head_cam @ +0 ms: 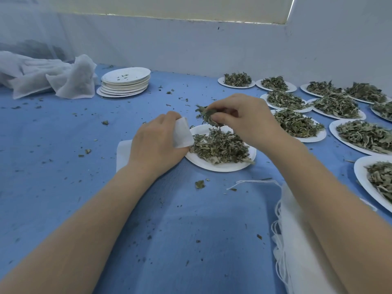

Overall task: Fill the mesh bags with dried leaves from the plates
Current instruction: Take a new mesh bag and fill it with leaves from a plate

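Note:
A white paper plate [220, 166] heaped with dried green leaves [220, 146] sits at the centre of the blue cloth. My left hand [158, 141] grips a small white mesh bag [182, 132] at the plate's left rim; the rest of the bag lies flat under my wrist. Just above the plate's far edge, my right hand [239, 118] pinches a clump of dried leaves [206, 114], a short way right of the bag's mouth.
Several more leaf-filled plates [297, 124] crowd the right side. A stack of used plates [125, 82] stands at the back left beside filled mesh bags [70, 81]. A pile of unfilled mesh bags with drawstrings [292, 240] lies under my right forearm. Leaf crumbs dot the cloth.

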